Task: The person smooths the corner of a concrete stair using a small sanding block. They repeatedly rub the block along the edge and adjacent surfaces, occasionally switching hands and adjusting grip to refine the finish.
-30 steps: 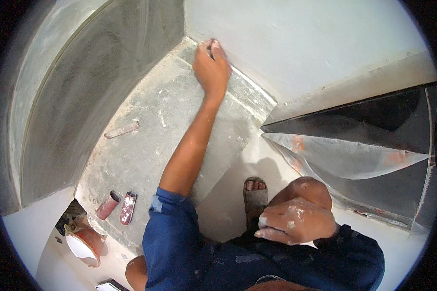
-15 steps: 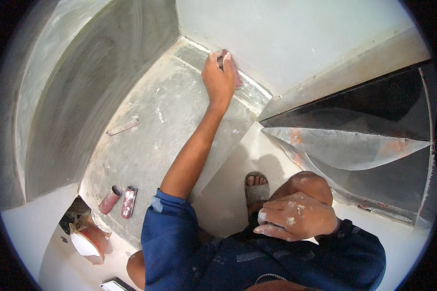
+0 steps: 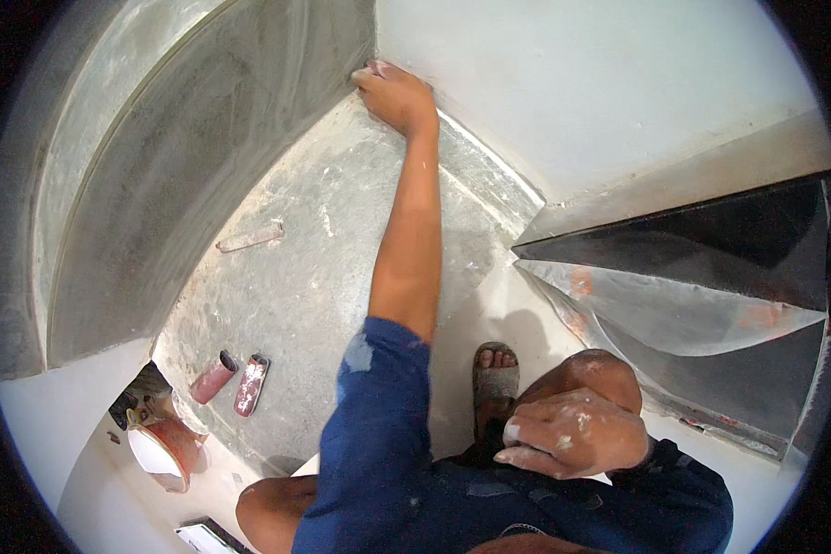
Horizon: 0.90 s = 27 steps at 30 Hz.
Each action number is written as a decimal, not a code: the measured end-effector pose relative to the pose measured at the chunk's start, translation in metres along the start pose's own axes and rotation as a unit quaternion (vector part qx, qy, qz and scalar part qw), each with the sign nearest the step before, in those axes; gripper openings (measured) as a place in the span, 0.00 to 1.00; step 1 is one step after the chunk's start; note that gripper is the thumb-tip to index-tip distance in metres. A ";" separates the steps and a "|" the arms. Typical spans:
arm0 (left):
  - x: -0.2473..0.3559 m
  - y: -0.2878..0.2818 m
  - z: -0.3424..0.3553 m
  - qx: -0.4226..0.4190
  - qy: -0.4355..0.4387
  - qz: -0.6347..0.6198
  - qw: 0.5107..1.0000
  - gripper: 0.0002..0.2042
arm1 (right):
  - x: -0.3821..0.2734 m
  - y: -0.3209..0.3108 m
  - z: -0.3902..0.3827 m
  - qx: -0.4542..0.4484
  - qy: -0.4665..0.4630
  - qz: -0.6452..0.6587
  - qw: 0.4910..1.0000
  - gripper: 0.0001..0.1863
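Observation:
My left hand (image 3: 392, 90) is closed on a reddish block (image 3: 377, 70), mostly hidden by the fingers, at the corner where the curved grey wall (image 3: 175, 148) meets the white wall (image 3: 572, 83). Beneath my outstretched arm lies a dusty grey slab (image 3: 300, 194) with a pale strip along its far right edge. My right hand (image 3: 572, 434), spotted with white dust, rests by my bent knee with fingers curled; what is under them is hidden. On the slab are a thin narrow piece (image 3: 249, 238), a reddish tube (image 3: 214, 377) and a flattened reddish, white-flecked piece (image 3: 250, 388).
Dark panels (image 3: 729, 212) with loose translucent sheeting (image 3: 674, 300) stand at the right. My sandaled foot (image 3: 496, 392) is on the pale floor. At lower left are a reddish bucket (image 3: 175, 448) with a white inside and a black-and-white flat object (image 3: 208, 537).
My left hand has slid with the block along the white wall's base, first down to the right, then up-left into the corner, and has turned leftward. My right hand stays by the knee.

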<state>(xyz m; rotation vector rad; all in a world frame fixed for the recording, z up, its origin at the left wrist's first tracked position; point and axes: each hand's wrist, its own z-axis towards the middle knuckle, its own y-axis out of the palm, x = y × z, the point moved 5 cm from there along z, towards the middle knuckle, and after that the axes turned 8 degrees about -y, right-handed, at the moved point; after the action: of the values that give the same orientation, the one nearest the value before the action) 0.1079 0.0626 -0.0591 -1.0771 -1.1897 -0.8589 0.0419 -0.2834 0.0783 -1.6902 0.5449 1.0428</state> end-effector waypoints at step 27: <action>0.000 0.014 0.018 0.031 0.021 -0.069 0.997 0.10 | 0.005 0.003 0.011 -0.043 -0.042 -0.042 0.997 0.16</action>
<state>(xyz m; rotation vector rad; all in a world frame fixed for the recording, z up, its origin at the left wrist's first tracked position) 0.1156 0.0838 -0.0614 -0.9302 -1.2599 -0.9401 0.0380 -0.2740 0.0714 -1.7210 0.3757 1.0835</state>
